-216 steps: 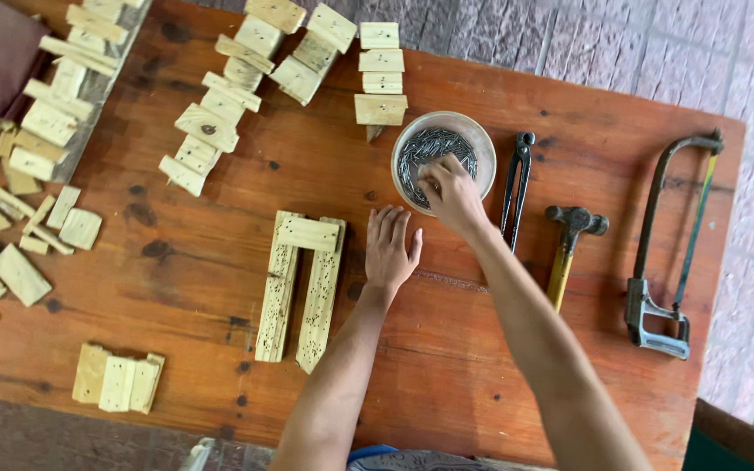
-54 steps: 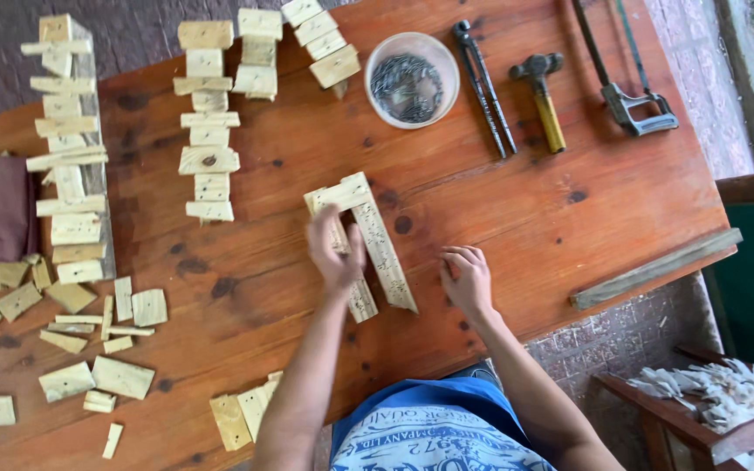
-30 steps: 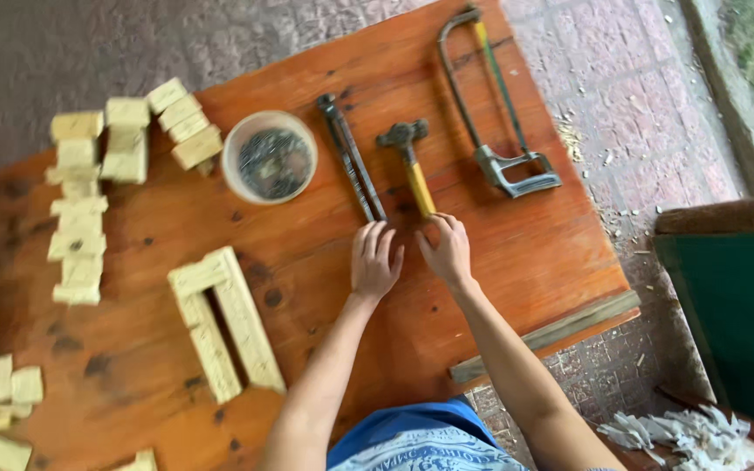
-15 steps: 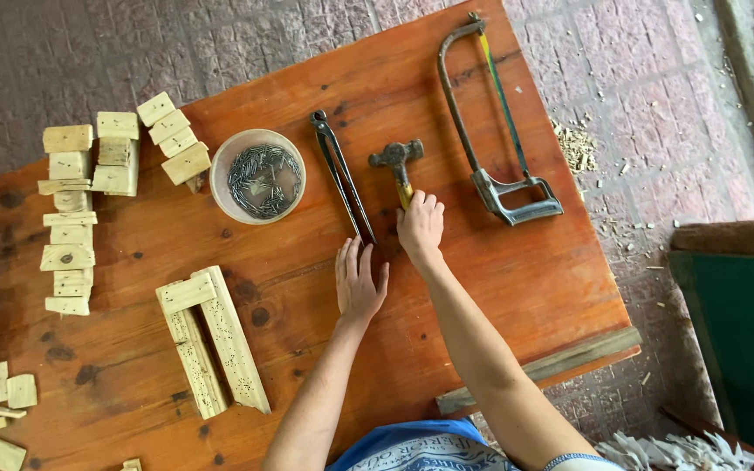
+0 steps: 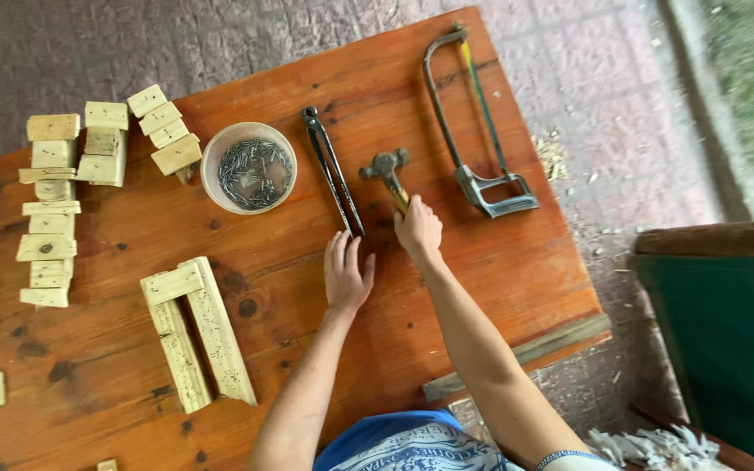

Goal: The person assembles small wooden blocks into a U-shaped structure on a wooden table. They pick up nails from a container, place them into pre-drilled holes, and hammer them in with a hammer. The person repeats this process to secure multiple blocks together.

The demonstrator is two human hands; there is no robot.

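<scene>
My right hand (image 5: 418,229) is closed around the yellow handle of a hammer (image 5: 387,171) lying on the wooden table (image 5: 499,270). My left hand (image 5: 346,272) rests flat on the table with fingers apart, its fingertips by the end of a pair of black pincers (image 5: 333,170). A U-shaped frame of pale wooden slats (image 5: 195,331) lies to the left of my left hand.
A round bowl of nails (image 5: 249,168) stands behind the pincers. A hacksaw (image 5: 475,131) lies at the right. Several small wooden blocks (image 5: 71,174) sit in rows at the left. A dark green chair (image 5: 717,331) stands beyond the table's right edge.
My right hand has closed on the hammer's handle. My left hand has stayed flat near the pincers. The view has shifted slightly.
</scene>
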